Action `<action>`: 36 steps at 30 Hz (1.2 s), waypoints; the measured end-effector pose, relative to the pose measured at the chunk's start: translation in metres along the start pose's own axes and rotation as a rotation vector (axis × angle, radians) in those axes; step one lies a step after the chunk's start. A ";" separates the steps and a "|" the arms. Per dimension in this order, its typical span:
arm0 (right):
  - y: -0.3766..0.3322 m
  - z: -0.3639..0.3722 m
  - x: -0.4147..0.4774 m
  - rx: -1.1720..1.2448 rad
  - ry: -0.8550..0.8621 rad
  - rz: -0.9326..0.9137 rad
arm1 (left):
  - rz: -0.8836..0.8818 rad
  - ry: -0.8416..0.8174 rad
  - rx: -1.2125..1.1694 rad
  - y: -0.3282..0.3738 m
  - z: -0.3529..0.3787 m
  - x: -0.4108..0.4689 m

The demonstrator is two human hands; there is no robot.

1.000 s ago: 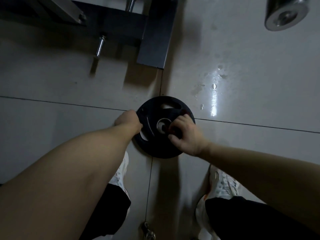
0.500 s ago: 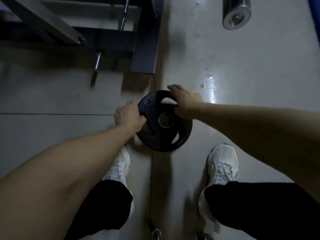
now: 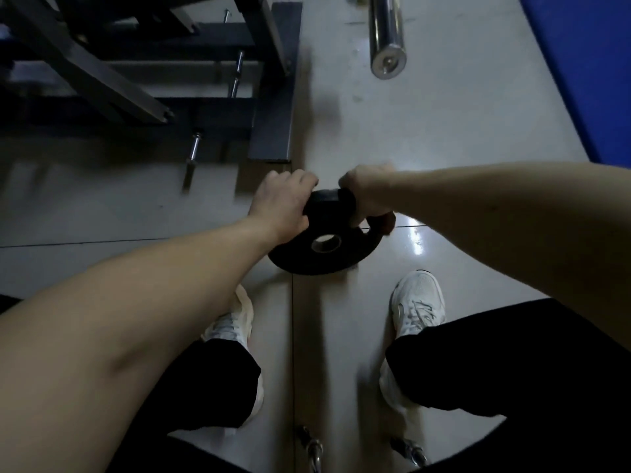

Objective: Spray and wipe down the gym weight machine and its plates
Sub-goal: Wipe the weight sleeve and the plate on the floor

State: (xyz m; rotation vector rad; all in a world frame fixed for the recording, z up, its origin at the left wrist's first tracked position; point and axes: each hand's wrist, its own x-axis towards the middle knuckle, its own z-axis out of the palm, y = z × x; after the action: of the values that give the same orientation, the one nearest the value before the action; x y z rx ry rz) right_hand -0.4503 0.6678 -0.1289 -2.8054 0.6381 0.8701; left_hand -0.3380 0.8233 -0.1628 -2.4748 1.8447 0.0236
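A black round weight plate with a metal-ringed centre hole is tilted up off the tiled floor, its far edge raised. My left hand grips the plate's upper left rim with curled fingers. My right hand grips the upper right rim through a cut-out; something reddish shows under its fingers, too blurred to name. The dark steel frame of the weight machine stands just beyond the plate at upper left, with short chrome pegs sticking out.
A chrome barbell sleeve lies on the floor at the upper right. A blue mat fills the right corner. My two white shoes stand below the plate. Two metal clips lie near the bottom edge. A wet patch glints right of the plate.
The plate lay flat on the floor; both hands have shifted to its far rim and tipped it up. The view has swung to show more of the machine frame and the mat.
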 end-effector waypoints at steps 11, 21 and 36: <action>-0.075 0.053 -0.034 0.484 0.248 0.128 | 0.160 0.087 0.214 -0.038 -0.010 -0.015; -0.082 0.063 -0.032 0.541 0.230 0.168 | -0.959 -0.120 -1.088 -0.027 -0.029 -0.022; -0.050 0.017 0.012 1.691 0.471 0.418 | -0.948 -0.249 -1.104 -0.018 -0.044 -0.017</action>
State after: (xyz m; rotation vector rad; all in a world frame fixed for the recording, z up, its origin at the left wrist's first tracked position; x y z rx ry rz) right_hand -0.4286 0.7130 -0.1497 -1.2546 1.2061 -0.3555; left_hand -0.3262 0.8427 -0.1175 -3.4337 0.3516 1.5312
